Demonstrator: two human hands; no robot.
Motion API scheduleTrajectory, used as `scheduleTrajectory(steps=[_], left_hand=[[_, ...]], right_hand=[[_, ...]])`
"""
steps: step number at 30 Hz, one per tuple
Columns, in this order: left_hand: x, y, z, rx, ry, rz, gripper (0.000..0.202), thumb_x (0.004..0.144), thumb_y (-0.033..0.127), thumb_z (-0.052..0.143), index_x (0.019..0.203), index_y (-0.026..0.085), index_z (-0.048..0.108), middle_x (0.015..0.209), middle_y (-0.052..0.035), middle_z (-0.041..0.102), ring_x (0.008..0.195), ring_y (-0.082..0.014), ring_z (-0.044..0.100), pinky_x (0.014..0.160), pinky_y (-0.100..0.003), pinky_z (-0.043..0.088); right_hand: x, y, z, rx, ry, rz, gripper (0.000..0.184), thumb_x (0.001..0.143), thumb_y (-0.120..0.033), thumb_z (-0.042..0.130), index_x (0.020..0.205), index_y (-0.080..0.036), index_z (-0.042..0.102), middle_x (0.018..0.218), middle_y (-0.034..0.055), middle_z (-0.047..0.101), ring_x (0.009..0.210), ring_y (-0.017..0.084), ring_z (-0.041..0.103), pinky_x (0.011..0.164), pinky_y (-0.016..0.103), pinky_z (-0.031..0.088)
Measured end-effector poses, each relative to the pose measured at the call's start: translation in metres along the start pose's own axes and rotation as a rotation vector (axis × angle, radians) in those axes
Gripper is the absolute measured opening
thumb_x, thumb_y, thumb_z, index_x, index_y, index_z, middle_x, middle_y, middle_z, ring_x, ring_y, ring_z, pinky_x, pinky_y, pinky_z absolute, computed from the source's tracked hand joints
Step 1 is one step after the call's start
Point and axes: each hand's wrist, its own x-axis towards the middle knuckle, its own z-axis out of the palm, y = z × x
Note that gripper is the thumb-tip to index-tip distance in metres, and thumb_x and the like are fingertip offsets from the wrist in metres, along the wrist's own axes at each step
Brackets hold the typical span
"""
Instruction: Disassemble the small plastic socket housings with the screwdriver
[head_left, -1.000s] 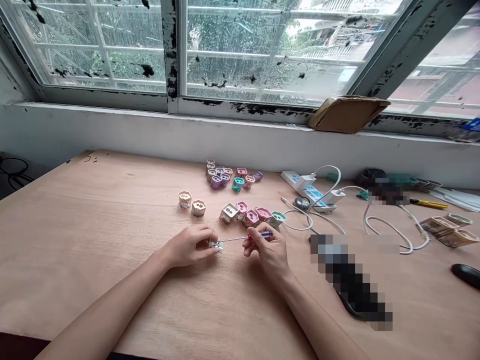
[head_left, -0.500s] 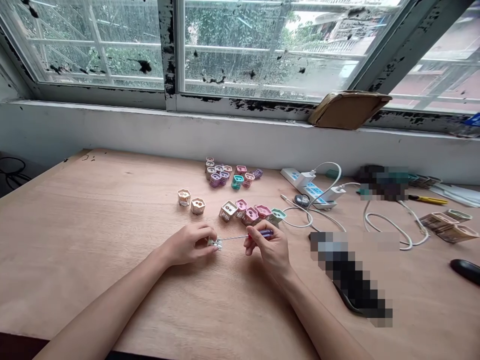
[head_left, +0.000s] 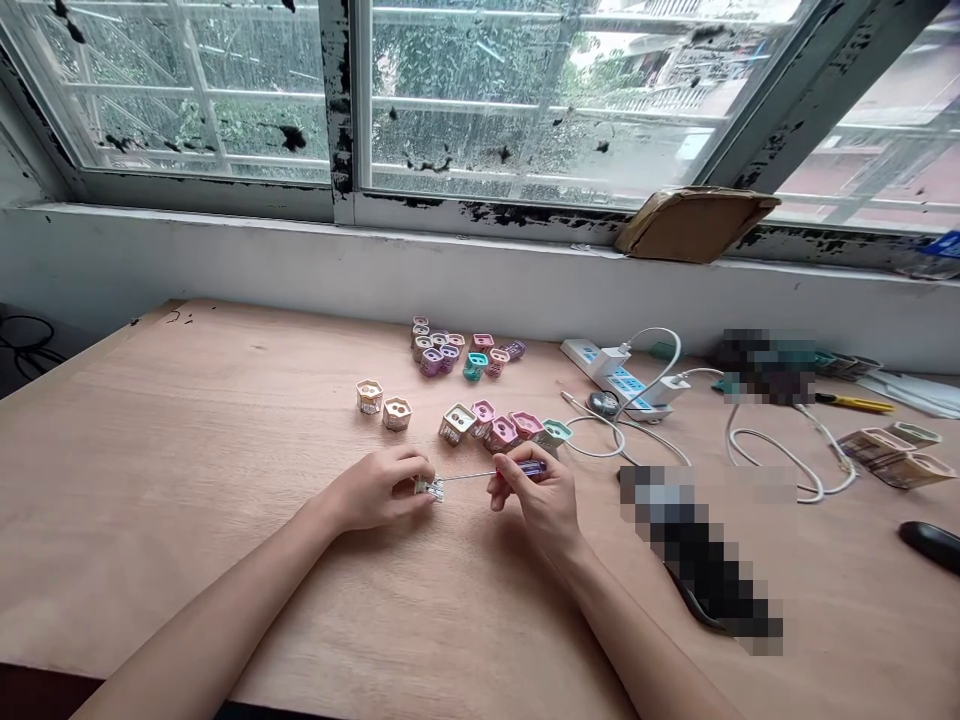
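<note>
My left hand (head_left: pixel 386 485) is closed around a small pale box-like piece (head_left: pixel 433 489), pressing it near the wooden tabletop, with its right end showing past the fingertips. In my right hand (head_left: pixel 536 490) is a screwdriver (head_left: pixel 531 467) with a purple handle, gripped between thumb and fingers. Its thin shaft points left, and the tip meets the pale piece at my left fingertips. Just beyond my hands stand a cream piece (head_left: pixel 457 424), several pink pieces (head_left: pixel 501 433) and a green piece (head_left: pixel 556 432). Two tan pieces (head_left: pixel 397 413) stand farther left.
More small coloured pieces (head_left: pixel 432 361) cluster near the wall. A power strip (head_left: pixel 616 378) with white cables lies at the right, beside a yellow cutter (head_left: pixel 855 402). Tan pieces (head_left: pixel 892 455) and a black object (head_left: pixel 930 546) sit at far right. Cardboard (head_left: pixel 697 225) rests on the sill.
Almost nothing differs: both hands, the pale piece and the screwdriver keep their places. The view has shifted very slightly.
</note>
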Motion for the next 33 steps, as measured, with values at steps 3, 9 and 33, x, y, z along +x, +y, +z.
scheduleTrajectory(steps=[3,9,33], left_hand=[[-0.0001,0.0005,-0.0003,0.003,-0.013,-0.010,0.011,0.095,0.027,0.061,0.098,0.017,0.064,0.104,-0.0095,0.066,0.087,-0.0180,0.062,0.077,-0.029,0.050],[-0.0008,-0.0001,-0.0003,0.011,-0.026,-0.018,0.012,0.095,0.028,0.060,0.099,0.017,0.065,0.104,-0.0096,0.066,0.087,-0.0182,0.062,0.078,-0.029,0.049],[-0.0017,0.0045,0.0017,0.110,-0.057,-0.168,0.035,0.083,0.023,0.072,0.116,0.020,0.060,0.087,0.0001,0.069,0.069,-0.0137,0.060,0.062,-0.023,0.043]], right_hand=[[-0.0006,0.0006,0.0001,-0.015,-0.007,0.007,0.042,0.077,-0.051,0.084,0.068,-0.019,0.058,0.054,0.0019,0.067,0.036,0.015,0.059,0.035,0.024,0.049],[-0.0012,0.0003,0.0001,-0.024,-0.020,0.014,0.042,0.077,-0.051,0.084,0.068,-0.020,0.058,0.054,0.0016,0.067,0.036,0.015,0.059,0.035,0.024,0.049],[-0.0009,-0.0044,-0.0019,-0.174,-0.149,0.033,0.044,0.080,-0.056,0.080,0.070,-0.020,0.056,0.054,-0.0005,0.063,0.042,0.012,0.055,0.040,0.021,0.043]])
